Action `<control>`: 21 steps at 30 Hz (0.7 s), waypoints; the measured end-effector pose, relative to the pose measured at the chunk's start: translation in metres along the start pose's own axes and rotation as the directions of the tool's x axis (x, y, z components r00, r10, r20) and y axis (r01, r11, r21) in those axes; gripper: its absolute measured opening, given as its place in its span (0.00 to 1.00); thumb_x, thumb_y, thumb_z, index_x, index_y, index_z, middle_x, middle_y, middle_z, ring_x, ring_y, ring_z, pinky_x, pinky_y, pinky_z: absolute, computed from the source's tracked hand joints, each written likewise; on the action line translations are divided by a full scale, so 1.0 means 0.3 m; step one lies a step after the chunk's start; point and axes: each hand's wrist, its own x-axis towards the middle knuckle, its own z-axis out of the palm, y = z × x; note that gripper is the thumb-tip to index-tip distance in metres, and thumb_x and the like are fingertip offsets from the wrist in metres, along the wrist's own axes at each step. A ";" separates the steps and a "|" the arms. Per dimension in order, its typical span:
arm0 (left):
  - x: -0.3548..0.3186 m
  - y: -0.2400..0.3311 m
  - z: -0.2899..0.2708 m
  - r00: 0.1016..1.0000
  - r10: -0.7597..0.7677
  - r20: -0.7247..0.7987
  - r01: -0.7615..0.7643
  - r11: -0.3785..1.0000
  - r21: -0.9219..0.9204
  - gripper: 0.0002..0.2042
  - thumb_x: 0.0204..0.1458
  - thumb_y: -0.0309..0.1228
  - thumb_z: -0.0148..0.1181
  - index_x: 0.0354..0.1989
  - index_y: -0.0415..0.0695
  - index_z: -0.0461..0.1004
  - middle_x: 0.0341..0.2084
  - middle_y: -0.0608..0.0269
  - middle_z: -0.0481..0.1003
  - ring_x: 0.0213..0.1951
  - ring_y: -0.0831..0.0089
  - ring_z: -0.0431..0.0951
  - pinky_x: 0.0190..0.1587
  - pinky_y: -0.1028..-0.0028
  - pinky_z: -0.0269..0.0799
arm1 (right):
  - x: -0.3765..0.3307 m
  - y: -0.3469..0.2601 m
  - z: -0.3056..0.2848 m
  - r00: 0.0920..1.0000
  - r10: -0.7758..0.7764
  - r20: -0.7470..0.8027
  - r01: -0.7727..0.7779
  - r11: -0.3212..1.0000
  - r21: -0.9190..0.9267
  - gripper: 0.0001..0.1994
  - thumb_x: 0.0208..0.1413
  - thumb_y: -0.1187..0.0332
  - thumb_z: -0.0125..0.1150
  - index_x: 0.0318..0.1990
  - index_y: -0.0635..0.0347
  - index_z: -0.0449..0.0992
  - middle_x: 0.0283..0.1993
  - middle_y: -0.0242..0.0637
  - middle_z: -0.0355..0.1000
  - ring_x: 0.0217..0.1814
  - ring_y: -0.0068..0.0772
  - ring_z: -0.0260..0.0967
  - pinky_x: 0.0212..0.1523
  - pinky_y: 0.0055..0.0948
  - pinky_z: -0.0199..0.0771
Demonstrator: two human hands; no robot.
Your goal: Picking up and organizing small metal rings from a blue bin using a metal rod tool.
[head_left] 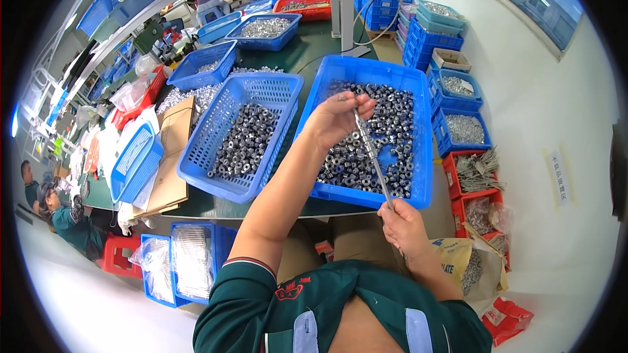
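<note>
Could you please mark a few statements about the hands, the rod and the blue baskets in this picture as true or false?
1. The right hand grips the lower end of the thin metal rod. True.
2. The left hand rests flat on the green tabletop. False: it is raised over the blue plastic basket of dark metal rings, its fingers at the rod's upper end.
3. The rod carries rings threaded along it. True.
4. The blue mesh basket to the left is empty. False: it holds dark metal rings too.
5. The red crates stand on the tabletop. False: they sit on the floor at the right.
</note>
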 end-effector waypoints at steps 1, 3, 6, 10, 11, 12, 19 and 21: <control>-0.008 -0.012 -0.004 0.997 -0.028 -0.073 0.033 0.997 0.072 0.03 0.51 0.18 0.52 0.34 0.38 0.67 0.37 0.49 0.73 0.47 0.52 0.73 0.53 0.56 0.68 | 0.006 0.004 0.001 1.000 -0.002 0.002 0.002 1.000 0.001 0.07 0.60 0.67 0.49 0.33 0.62 0.67 0.14 0.22 0.53 0.10 0.11 0.45 0.11 0.14 0.46; -0.006 -0.032 0.010 0.997 -0.053 -0.062 0.059 0.993 0.102 0.04 0.53 0.20 0.51 0.37 0.38 0.65 0.38 0.48 0.72 0.47 0.53 0.73 0.52 0.57 0.69 | 0.017 0.009 0.003 1.000 0.002 -0.019 -0.001 0.998 0.058 0.08 0.60 0.67 0.49 0.33 0.62 0.66 0.13 0.22 0.52 0.10 0.11 0.45 0.11 0.15 0.46; -0.012 -0.028 0.021 0.995 -0.062 -0.080 0.069 0.994 0.087 0.08 0.55 0.23 0.50 0.42 0.36 0.64 0.42 0.46 0.70 0.48 0.53 0.72 0.53 0.56 0.68 | 0.017 0.002 -0.010 0.998 -0.033 0.047 0.026 0.988 0.154 0.08 0.60 0.66 0.49 0.33 0.62 0.66 0.13 0.22 0.52 0.10 0.11 0.44 0.11 0.15 0.46; -0.011 -0.018 0.034 0.987 -0.120 -0.105 0.116 0.992 -0.043 0.15 0.61 0.34 0.39 0.46 0.32 0.61 0.45 0.40 0.67 0.50 0.47 0.69 0.53 0.55 0.68 | 0.030 0.004 -0.017 0.998 -0.027 0.048 0.018 0.982 0.187 0.08 0.60 0.66 0.49 0.33 0.62 0.66 0.13 0.22 0.51 0.10 0.11 0.43 0.11 0.15 0.46; -0.018 -0.015 0.038 0.986 -0.132 -0.106 0.122 0.988 -0.093 0.17 0.63 0.37 0.35 0.46 0.32 0.60 0.44 0.39 0.67 0.49 0.46 0.69 0.52 0.54 0.68 | 0.026 0.008 -0.019 0.999 -0.033 0.043 0.024 0.982 0.186 0.08 0.60 0.67 0.49 0.33 0.62 0.66 0.13 0.21 0.51 0.10 0.11 0.43 0.11 0.15 0.45; -0.004 -0.015 0.023 0.983 -0.128 -0.129 0.111 0.985 -0.131 0.21 0.63 0.40 0.27 0.47 0.32 0.59 0.44 0.37 0.66 0.49 0.43 0.68 0.52 0.52 0.67 | 0.022 0.011 -0.019 0.999 -0.038 0.037 0.030 0.982 0.185 0.08 0.60 0.67 0.49 0.33 0.62 0.66 0.12 0.21 0.51 0.09 0.11 0.43 0.11 0.15 0.45; 0.003 -0.011 0.005 0.989 -0.128 -0.079 0.124 0.991 -0.054 0.18 0.63 0.37 0.32 0.46 0.32 0.60 0.44 0.38 0.66 0.49 0.43 0.68 0.51 0.51 0.68 | 0.009 0.003 -0.020 0.997 -0.018 0.078 0.003 0.982 0.191 0.08 0.60 0.67 0.49 0.33 0.63 0.66 0.12 0.21 0.51 0.09 0.11 0.42 0.11 0.15 0.45; 0.002 -0.015 0.010 0.990 -0.131 -0.058 0.128 0.991 -0.049 0.16 0.62 0.34 0.36 0.48 0.32 0.60 0.45 0.38 0.66 0.48 0.45 0.70 0.51 0.52 0.69 | 0.011 0.005 -0.021 0.997 -0.014 0.078 -0.001 0.983 0.186 0.08 0.60 0.68 0.49 0.33 0.63 0.66 0.12 0.21 0.51 0.09 0.11 0.42 0.11 0.15 0.46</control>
